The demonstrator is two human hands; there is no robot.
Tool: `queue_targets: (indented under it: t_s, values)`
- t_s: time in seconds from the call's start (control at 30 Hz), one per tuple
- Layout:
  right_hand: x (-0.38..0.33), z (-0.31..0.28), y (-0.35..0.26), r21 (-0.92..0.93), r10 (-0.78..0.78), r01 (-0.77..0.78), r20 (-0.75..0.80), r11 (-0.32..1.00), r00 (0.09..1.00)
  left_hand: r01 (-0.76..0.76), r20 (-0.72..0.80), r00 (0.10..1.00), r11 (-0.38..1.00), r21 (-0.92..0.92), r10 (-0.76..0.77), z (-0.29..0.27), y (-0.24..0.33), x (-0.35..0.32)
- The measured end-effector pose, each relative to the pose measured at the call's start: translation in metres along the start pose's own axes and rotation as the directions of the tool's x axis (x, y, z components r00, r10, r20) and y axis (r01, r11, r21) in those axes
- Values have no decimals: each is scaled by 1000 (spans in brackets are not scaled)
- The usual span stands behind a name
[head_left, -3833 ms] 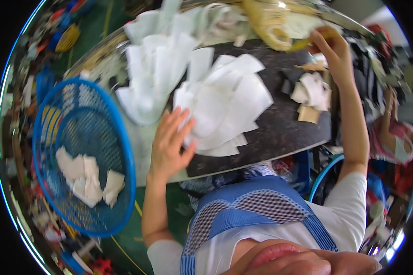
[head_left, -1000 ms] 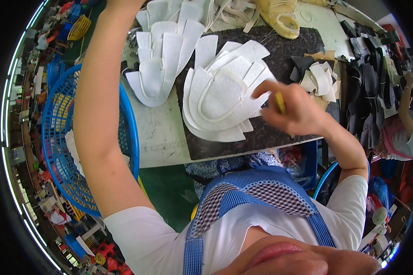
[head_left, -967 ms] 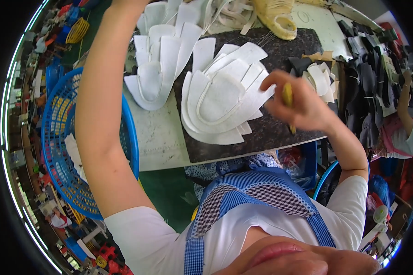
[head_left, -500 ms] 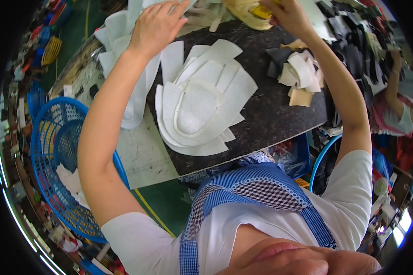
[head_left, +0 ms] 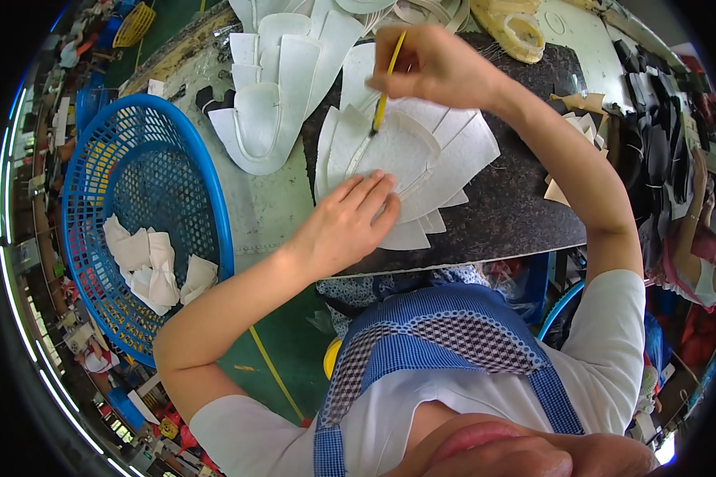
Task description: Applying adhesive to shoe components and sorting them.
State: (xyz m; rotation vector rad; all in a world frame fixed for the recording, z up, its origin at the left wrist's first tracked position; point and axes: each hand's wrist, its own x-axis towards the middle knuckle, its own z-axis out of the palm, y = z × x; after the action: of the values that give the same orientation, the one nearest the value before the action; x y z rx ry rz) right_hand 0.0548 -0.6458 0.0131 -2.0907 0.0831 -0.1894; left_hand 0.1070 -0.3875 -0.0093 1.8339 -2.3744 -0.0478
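Note:
A fanned stack of white shaped fabric pieces (head_left: pixel 410 159) lies on a dark mat (head_left: pixel 517 207) on the workbench. My left hand (head_left: pixel 350 222) rests flat on the near edge of the stack, fingers together, pressing it down. My right hand (head_left: pixel 433 67) is above the stack's far side and grips a thin yellow brush (head_left: pixel 387 83). The brush tip touches the top white piece.
A second pile of white pieces (head_left: pixel 282 87) lies to the left on the pale bench top (head_left: pixel 262 207). A blue plastic basket (head_left: pixel 135 159) with several white pieces stands at the left. A yellowish tub (head_left: pixel 521 28) sits at the back. Another person (head_left: pixel 696 254) works at the right.
My left hand came down from the far pile onto the near edge of the stack. My right hand moved from the tub to the top piece with the brush.

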Motion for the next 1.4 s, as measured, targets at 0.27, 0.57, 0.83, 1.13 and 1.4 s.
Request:
queue_targets:
  t_s: [0.27,0.57,0.83,1.13,1.4]
  values:
    - [-59,-27,9,38,16,-15,-30,999,999,-10,-20,1000,982,191,14,1,7,1]
    - [-84,-38,-45,-213,-29,52,108,976,994,325,186,938,930,-173,-293,-19,-13,30]
    - [-117,49,-35,-514,63,238,501,824,863,224,124,974,903,-366,-191,-53,-83,70]
    - [-123,2,-52,-104,80,-79,1,991,997,401,-537,825,850,342,-173,-114,-117,132]
    - [-113,-43,1,258,197,-135,-233,957,952,146,-310,948,964,220,-73,-33,-117,75]
